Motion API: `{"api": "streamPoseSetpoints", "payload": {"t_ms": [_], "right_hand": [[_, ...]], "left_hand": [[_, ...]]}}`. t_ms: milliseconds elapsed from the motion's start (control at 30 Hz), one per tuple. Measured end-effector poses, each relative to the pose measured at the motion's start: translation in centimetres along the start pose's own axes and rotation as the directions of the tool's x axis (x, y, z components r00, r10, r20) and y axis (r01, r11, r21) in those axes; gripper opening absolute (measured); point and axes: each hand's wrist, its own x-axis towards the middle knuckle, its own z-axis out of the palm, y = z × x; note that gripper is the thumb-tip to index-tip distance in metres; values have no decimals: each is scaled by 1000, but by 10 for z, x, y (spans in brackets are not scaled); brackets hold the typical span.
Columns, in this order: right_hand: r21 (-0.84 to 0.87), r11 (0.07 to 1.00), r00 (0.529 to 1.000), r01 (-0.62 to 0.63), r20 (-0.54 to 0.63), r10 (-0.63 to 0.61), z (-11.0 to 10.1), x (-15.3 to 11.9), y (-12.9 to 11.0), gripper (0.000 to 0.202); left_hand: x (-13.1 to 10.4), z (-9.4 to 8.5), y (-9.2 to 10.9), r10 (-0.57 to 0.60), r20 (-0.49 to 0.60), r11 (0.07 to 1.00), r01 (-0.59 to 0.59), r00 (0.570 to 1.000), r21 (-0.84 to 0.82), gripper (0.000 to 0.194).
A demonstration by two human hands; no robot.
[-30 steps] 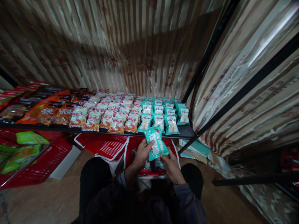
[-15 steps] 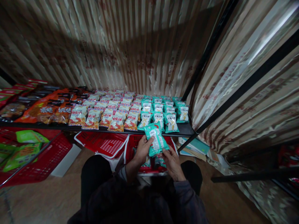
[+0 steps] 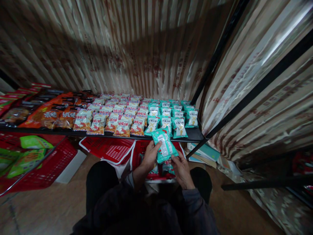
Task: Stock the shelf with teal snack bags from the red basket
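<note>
A teal snack bag (image 3: pixel 165 147), its printed back turned up, is held between both my hands above a red basket (image 3: pixel 140 152). My left hand (image 3: pixel 149 157) grips the bag's left side, thumb on top. My right hand (image 3: pixel 181 170) pinches its lower right corner. Below, more teal bags (image 3: pixel 167 167) lie in the basket, partly hidden by my hands. Just beyond, rows of matching teal bags (image 3: pixel 179 126) stand at the right end of a black shelf (image 3: pixel 194 133), fronts facing me.
White-and-orange snack bags (image 3: pixel 122 125) and orange bags (image 3: pixel 49 115) fill the shelf leftward. Another red basket (image 3: pixel 107 149) sits below. At far left, a red basket (image 3: pixel 52 168) holds green bags (image 3: pixel 27 161). A black post (image 3: pixel 207 135) and books (image 3: pixel 205 151) are at right.
The view has shifted very slightly. Both hands still hold the teal bag in nearly the same place and pose.
</note>
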Motion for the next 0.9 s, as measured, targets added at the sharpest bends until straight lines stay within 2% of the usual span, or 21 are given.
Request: {"api": "streamPoseSetpoints", "payload": {"t_ms": [167, 267, 300, 367, 433, 467, 533, 600, 667, 733, 800, 900], "right_hand": [[-74, 996, 999, 44, -11, -45, -11, 2, 0, 43], [-285, 936, 976, 206, -7, -217, -20, 5, -3, 48], [-399, 869, 949, 294, 16, -314, -23, 5, -6, 49], [-609, 636, 848, 473, 120, -516, -26, 5, -11, 48], [-713, 381, 731, 588, 268, -627, -25, 4, -15, 45], [-728, 284, 687, 624, 338, -643, -24, 2, -16, 44], [-730, 166, 636, 662, 431, -641, -20, 0, -16, 44], [-734, 105, 614, 671, 471, -634, -17, -1, -14, 45], [-740, 70, 604, 669, 487, -631, -17, -2, -10, 46], [-747, 61, 616, 662, 496, -611, -18, -2, -6, 49], [-760, 101, 662, 642, 483, -573, -20, -1, -3, 56], [-772, 244, 760, 586, 420, -497, -23, 0, -2, 72]], "left_hand": [[-1, 8, 0, 0, 24, 1000, 0, 1000, 7, 57], [1, 12, -4, 12, 55, 999, -15, 998, 52, 57], [2, 13, -6, 26, 53, 996, -31, 998, 80, 58], [5, 13, -11, 72, 42, 986, -78, 996, 147, 56], [7, 11, -17, 126, 34, 968, -130, 991, 216, 52], [9, 11, -19, 145, 35, 958, -149, 989, 246, 50], [10, 10, -24, 164, 38, 941, -168, 986, 292, 48], [10, 10, -26, 165, 41, 932, -170, 985, 319, 47], [8, 11, -25, 161, 60, 931, -172, 985, 321, 47], [4, 13, -21, 165, 92, 933, -186, 982, 309, 45], [-1, 15, -16, 166, 122, 928, -197, 978, 317, 42], [-8, 17, -11, 155, 125, 904, -191, 980, 381, 35]]}}
